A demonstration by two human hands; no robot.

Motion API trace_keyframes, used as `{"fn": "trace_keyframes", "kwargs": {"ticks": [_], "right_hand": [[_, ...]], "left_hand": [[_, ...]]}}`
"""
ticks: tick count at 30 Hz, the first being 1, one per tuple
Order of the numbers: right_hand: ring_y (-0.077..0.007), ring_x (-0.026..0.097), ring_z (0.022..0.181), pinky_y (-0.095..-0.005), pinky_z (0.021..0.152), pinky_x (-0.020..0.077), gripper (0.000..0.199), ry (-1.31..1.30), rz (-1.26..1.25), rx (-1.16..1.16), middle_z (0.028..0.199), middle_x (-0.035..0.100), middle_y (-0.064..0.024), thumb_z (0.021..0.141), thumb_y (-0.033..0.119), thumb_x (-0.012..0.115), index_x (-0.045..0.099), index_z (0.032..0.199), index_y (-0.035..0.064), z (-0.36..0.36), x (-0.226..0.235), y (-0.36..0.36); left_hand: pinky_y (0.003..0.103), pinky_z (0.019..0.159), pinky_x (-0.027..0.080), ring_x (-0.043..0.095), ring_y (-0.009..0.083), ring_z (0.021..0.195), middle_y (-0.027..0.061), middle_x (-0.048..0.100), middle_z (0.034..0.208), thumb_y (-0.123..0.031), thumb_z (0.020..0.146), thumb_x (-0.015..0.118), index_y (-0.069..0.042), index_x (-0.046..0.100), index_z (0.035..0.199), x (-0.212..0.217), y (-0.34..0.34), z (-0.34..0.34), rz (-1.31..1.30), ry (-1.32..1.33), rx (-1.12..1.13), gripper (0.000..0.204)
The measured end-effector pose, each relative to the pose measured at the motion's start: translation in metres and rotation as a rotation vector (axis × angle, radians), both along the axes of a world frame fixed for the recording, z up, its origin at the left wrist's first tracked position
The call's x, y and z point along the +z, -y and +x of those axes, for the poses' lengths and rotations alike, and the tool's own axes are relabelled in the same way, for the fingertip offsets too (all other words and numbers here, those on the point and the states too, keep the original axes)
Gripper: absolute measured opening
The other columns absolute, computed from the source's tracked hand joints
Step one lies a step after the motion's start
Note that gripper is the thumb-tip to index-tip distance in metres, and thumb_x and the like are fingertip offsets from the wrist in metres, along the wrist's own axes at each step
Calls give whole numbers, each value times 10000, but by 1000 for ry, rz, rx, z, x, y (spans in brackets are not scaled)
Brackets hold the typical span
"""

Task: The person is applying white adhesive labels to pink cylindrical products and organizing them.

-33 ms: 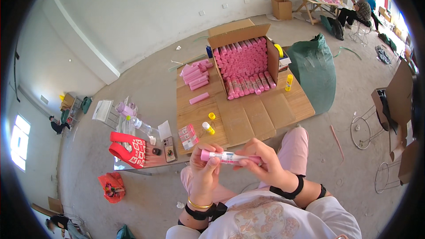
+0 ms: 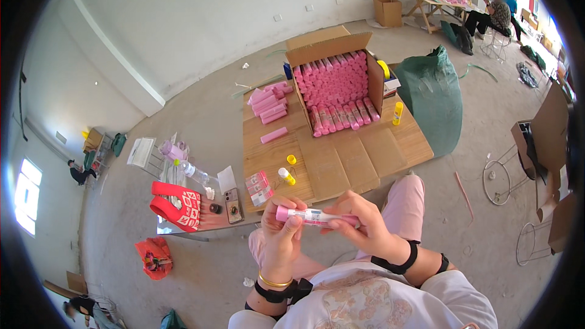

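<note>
A pink tube [image 2: 314,215] with a white label lies level between my two hands, above my lap. My left hand [image 2: 281,234] grips its left, capped end. My right hand [image 2: 365,228] pinches the right end. Just beyond them is a low table [image 2: 347,158] covered with flat cardboard. On its far side stands an open cardboard box [image 2: 338,82] packed with several upright pink tubes. A small pile of loose pink tubes [image 2: 269,100] lies to the box's left, and a single one [image 2: 274,135] is nearer.
On the table are a yellow glue stick [image 2: 286,175], a yellow cap [image 2: 291,159], another glue stick [image 2: 397,113], a small pink pack [image 2: 259,187] and a phone [image 2: 233,205]. A red bag [image 2: 177,204] sits left. A green sack [image 2: 436,100] stands right. A person [image 2: 496,12] sits far off.
</note>
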State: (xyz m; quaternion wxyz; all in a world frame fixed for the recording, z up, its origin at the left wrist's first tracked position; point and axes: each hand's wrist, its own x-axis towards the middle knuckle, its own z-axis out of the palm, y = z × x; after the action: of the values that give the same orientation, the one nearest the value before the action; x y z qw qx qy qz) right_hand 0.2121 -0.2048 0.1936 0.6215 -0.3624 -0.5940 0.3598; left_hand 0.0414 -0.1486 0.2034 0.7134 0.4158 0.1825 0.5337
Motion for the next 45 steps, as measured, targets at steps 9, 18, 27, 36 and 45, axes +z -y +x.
{"fn": "trace_keyframes", "kwargs": {"ticks": [9, 18, 27, 36, 45], "right_hand": [[-238, 597, 662, -312, 569, 459, 243, 76, 13, -166, 831, 558, -134, 793, 30, 687, 499, 943, -3, -6, -9, -13], [-179, 511, 659, -274, 608, 446, 296, 130, -12, -85, 842, 533, -72, 811, 146, 686, 547, 1055, 51, 5, -29, -54], [-215, 595, 801, -305, 657, 490, 585, 342, -119, -55, 976, 513, -127, 793, 199, 718, 420, 1276, 58, -24, -27, -97], [-299, 580, 609, -355, 572, 465, 218, 342, -242, -68, 715, 585, -138, 868, 200, 614, 484, 936, 39, -48, -62, -158], [-259, 634, 676, -359, 600, 487, 301, 557, -500, 4, 750, 635, -116, 815, 241, 660, 559, 1019, 44, -51, -177, -220]], "left_hand": [[185, 632, 426, 520, 50, 800, 60, 574, 1028, -117, 835, 675, -128, 492, 1110, -10, -13, 10, -107, -56, 80, 331], [233, 606, 441, 544, 93, 737, 42, 582, 934, -362, 970, 413, -20, 484, 1199, -53, -33, 4, -273, 22, -191, 418], [291, 492, 431, 461, 139, 516, 40, 470, 611, -465, 982, 270, -47, 497, 952, -76, -44, -1, -340, -142, -240, 477], [264, 398, 372, 389, 124, 451, 16, 388, 554, -517, 967, 267, -37, 470, 1053, -95, -70, -25, -438, -112, -229, 528], [245, 376, 344, 362, 99, 429, 11, 389, 557, -480, 979, 267, -8, 442, 1206, -109, -89, -63, -476, -29, -27, 553]]}}
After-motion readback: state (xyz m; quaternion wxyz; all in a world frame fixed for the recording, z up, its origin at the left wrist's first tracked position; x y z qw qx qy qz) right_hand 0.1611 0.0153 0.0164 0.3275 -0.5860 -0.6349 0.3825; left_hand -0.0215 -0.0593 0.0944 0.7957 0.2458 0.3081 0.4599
